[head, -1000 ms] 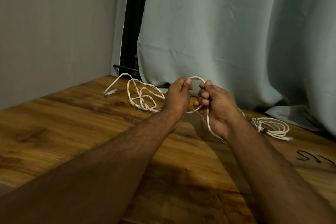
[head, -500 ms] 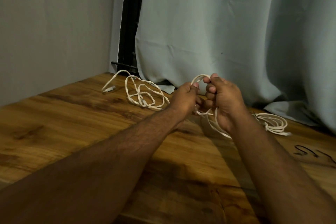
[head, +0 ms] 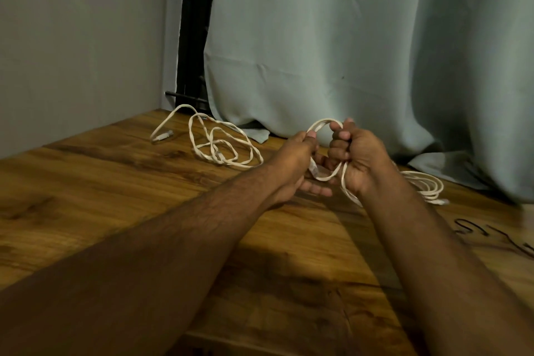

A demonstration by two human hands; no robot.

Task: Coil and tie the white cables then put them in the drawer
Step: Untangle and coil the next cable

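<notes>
Both hands hold one white cable (head: 322, 124) above the wooden table (head: 115, 182). My left hand (head: 294, 165) pinches the cable between thumb and fingers, its lower fingers spread. My right hand (head: 357, 156) is a fist around several strands, with a loop arching between the two hands and strands hanging below. A loose, tangled white cable (head: 219, 147) lies on the table to the left, its plug (head: 163, 136) at the far left. A coiled white cable (head: 424, 186) lies behind my right wrist. No drawer is in view.
A pale green curtain (head: 346, 52) hangs along the table's back edge, touching the surface. A grey wall (head: 81, 37) borders the left. A black frame (head: 196, 32) stands in the corner. Thin dark wire pieces (head: 468, 227) lie at the far right.
The hands have drawn slightly apart, opening a wider loop between them. My left hand's lower fingers have spread under the cable end.
</notes>
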